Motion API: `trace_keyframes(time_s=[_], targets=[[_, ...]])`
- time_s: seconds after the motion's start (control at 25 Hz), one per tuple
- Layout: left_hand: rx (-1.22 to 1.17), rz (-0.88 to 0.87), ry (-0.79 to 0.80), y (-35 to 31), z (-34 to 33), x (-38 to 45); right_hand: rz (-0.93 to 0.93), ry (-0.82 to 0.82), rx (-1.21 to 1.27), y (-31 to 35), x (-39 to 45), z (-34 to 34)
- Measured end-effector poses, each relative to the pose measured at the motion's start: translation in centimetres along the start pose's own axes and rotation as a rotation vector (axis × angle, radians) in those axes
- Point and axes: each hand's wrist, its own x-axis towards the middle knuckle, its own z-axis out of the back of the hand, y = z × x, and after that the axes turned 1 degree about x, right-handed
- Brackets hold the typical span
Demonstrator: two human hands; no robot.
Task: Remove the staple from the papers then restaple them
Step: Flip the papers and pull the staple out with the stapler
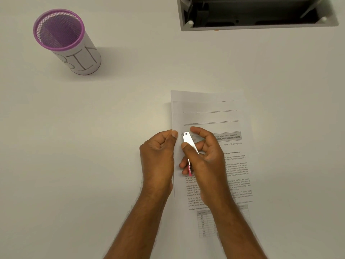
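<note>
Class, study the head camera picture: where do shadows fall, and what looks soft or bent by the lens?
Head view: even, soft light; the purple mesh cup casts a faint shadow to its right on the table; the cup leans outward from wide-angle distortion; the small print on the papers is blurry, forearm edges smeared.

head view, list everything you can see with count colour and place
papers: one stack, white with black print, centre right on the table, top sheets folded back
staple remover: one, silver blade with a pink end, over the papers' left edge
bin: one, purple mesh cup with a white BIN label, upper left
table: one, white
recess: one, grey frame, dark inside, top right of the table
left hand: one, pinches the papers' left edge
right hand: one, grips the staple remover
</note>
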Motion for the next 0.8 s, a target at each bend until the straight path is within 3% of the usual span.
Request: trace_keyframes(time_s=[0.2, 0.44, 0.8], targets=[[-0.007, 0.006, 0.021, -0.1, 0.2, -0.1, 0.000, 0.075, 0.005, 0.2, 0.2, 0.4], [-0.090, 0.029, 0.056, -0.4, 0.2, -0.3, 0.291, -0.061, -0.481, 0.4, 0.3, 1.4], [-0.128, 0.031, 0.065, -0.3, 0.1, -0.2, 0.402, 0.022, -0.533, 1.0, 1.4, 1.9]])
